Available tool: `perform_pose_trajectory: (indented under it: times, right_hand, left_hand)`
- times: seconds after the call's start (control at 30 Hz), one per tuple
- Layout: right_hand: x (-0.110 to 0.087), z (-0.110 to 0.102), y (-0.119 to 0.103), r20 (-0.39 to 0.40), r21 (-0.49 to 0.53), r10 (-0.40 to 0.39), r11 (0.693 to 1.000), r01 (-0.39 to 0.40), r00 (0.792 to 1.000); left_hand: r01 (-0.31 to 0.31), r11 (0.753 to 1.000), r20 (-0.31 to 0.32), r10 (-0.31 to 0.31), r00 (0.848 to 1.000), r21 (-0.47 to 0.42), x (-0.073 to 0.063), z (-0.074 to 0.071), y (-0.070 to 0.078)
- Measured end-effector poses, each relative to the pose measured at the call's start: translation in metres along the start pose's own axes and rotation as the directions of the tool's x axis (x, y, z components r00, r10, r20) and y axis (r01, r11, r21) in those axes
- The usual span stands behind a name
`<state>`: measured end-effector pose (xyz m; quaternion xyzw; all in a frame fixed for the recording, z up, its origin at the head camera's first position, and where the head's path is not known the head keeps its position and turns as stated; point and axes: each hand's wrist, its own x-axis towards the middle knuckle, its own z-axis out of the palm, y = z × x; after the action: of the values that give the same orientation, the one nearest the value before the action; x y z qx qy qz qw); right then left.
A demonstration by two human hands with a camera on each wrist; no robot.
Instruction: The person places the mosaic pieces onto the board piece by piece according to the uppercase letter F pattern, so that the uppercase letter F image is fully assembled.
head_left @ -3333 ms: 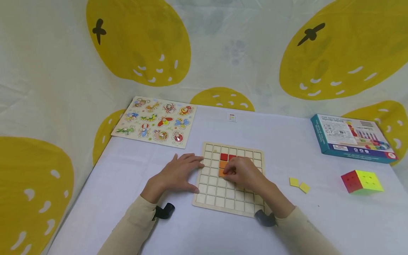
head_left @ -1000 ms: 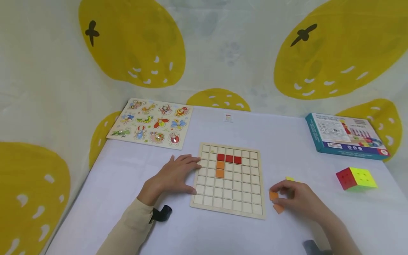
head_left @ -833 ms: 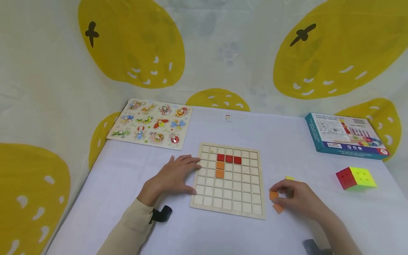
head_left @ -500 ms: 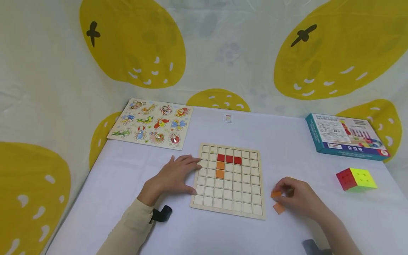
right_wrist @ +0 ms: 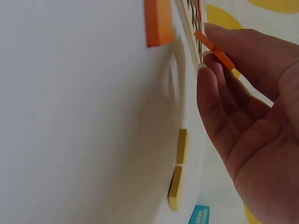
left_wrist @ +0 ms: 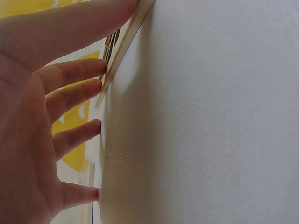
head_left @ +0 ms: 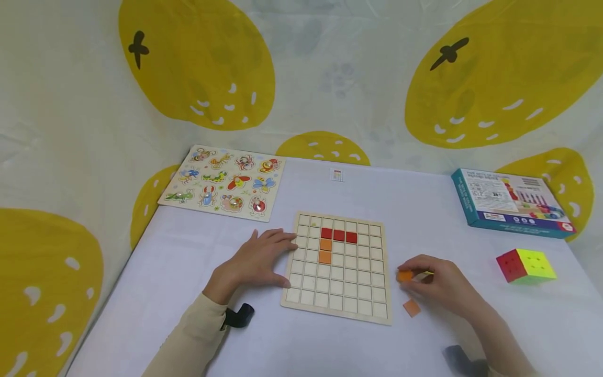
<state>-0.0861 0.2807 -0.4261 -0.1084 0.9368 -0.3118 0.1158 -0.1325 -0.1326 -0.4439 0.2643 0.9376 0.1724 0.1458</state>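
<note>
My right hand (head_left: 440,285) pinches an orange square tile (head_left: 404,275) between thumb and fingers, off the board's right side; in the right wrist view the tile (right_wrist: 215,50) is tilted and raised above the cloth. A second orange tile (head_left: 412,308) lies on the table just below it. With spread fingers my left hand (head_left: 256,264) rests along the left edge of the wooden grid board (head_left: 350,288). In the board's squares sit three red tiles (head_left: 338,235) in a row, with two orange tiles (head_left: 325,256) running down under the leftmost one.
Yellow tiles (right_wrist: 182,147), mostly hidden in the head view, lie behind my right hand. A speed cube (head_left: 526,265) and a teal toy box (head_left: 515,204) are at the right, an insect peg puzzle (head_left: 223,183) at the back left, and a small card (head_left: 337,174) at the back.
My right hand has left the orange tile on the board, gone right to the loose orange tiles, and picked one up, moving it slightly up and forward. The left hand stays on the board's edge.
</note>
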Motion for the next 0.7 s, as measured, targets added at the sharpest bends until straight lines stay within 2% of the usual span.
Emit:
perform_pose_trajectory:
  times: [0.23,0.47,0.7]
  right_hand:
    - [0.013,0.002,-0.016,-0.032,0.071,-0.106,0.992,0.108,0.994]
    - [0.032,0.011,-0.039,-0.039,0.117,-0.146,0.982,0.15,0.988]
    - [0.048,0.028,-0.06,0.0,0.143,-0.168,0.976,0.166,0.986]
  left_hand:
    - [0.004,1.0,-0.001,-0.004,1.0,0.001,0.0,0.001,0.0]
    - [0.006,1.0,-0.004,-0.006,1.0,-0.005,-0.002,0.0,0.0]
    - [0.002,1.0,0.0,-0.002,1.0,-0.005,-0.002,-0.001,0.0]
